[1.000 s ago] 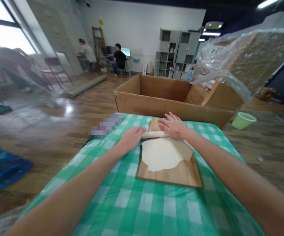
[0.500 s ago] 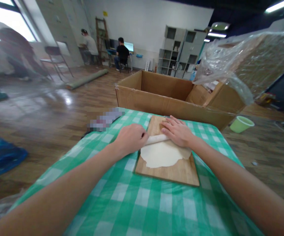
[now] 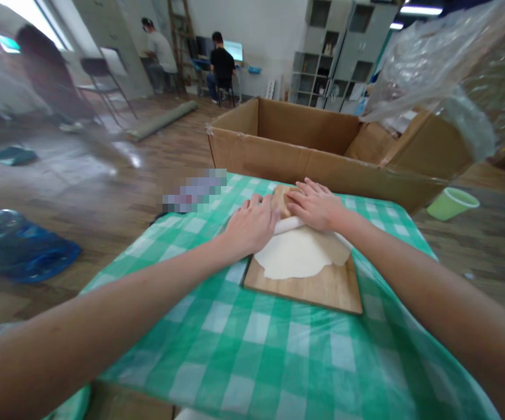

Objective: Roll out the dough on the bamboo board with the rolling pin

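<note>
Currently, pin (image 3: 288, 225) along far edge of dough (image 3: 294, 256) on board (image 3: 309, 296), beneath flat, splayed right grip (image 3: 316, 205) and left grip (image 3: 253, 227) of untellable closure; liable to tear dough through uneven pressure, or skid board along cloth-covered worktop (image 3: 252, 356) through hard pushing.

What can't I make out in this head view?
In the head view:
Rolling pin, left end: under the left hand.
Dough, far edge: behind rolling pin and right hand.
Thing near the tablecloth: pixelated.
Person at far left: blurred.
Wrapped box: cut off by right edge.
</note>
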{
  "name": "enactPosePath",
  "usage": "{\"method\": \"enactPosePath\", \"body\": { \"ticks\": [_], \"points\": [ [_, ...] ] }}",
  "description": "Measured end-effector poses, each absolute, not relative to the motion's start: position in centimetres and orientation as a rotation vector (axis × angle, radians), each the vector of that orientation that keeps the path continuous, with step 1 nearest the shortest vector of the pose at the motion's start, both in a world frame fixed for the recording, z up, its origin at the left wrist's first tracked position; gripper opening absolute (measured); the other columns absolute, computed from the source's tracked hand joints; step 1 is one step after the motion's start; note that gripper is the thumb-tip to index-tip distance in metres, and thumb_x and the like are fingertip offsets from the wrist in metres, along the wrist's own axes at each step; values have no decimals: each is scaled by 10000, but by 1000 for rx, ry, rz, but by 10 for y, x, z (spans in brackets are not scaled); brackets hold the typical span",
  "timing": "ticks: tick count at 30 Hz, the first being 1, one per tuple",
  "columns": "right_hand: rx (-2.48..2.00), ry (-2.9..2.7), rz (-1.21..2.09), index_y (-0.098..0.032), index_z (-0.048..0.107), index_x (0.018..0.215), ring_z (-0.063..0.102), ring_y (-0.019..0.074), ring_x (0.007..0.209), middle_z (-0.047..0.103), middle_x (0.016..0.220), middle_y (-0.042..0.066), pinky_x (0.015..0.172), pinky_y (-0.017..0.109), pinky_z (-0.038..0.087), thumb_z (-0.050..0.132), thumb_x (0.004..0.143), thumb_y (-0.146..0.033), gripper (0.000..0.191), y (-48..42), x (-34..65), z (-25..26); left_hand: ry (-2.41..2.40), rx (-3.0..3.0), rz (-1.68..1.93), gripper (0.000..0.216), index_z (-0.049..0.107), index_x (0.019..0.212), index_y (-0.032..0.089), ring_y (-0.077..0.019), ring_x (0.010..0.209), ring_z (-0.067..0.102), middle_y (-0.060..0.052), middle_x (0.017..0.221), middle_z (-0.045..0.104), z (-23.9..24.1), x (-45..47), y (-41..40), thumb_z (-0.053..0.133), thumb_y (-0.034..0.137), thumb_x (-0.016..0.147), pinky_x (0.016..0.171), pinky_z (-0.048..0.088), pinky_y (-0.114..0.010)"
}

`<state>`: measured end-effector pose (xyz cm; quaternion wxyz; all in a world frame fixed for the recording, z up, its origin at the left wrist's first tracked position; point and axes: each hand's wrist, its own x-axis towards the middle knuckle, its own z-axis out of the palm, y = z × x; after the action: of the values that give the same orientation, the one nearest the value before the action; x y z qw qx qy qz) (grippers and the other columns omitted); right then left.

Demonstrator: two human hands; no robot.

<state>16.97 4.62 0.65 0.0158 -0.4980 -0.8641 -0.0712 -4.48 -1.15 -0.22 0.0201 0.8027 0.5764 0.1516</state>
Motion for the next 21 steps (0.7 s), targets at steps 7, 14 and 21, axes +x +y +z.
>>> {"method": "enactPosePath", "body": {
  "ticks": [7, 14, 21],
  "points": [
    [-1617, -2624, -16, -220, 513, 1573, 309, 437, 1564, 401, 1681, 179, 1221, 629, 302, 348, 1074, -567, 630, 81, 158, 1, 1764, 2440, 482, 423, 488, 1420, 142, -310, 1303, 600, -189, 1343, 616, -12, -56, 35, 293, 336, 1098, 1100, 461, -475],
    [-1597, -2606, 28, -174, 517, 1557, 374, 466, 1504, 458, 1621, 211, 1174, 675, 337, 393, 1048, -530, 633, 96, 152, -1, 1749, 2423, 535, 373, 495, 1379, 150, -294, 1315, 589, -177, 1335, 631, -18, -65, 55, 335, 245, 1056, 1144, 450, -475],
    [-1539, -2584, -85, -177, 573, 1507, 423, 425, 1480, 503, 1599, 199, 1175, 601, 361, 368, 1066, -557, 617, 61, 164, -1, 1662, 2505, 525, 423, 498, 1406, 110, -305, 1378, 521, -201, 1405, 591, -12, -52, 16, 326, 315, 1078, 1173, 405, -505]
  ]
}}
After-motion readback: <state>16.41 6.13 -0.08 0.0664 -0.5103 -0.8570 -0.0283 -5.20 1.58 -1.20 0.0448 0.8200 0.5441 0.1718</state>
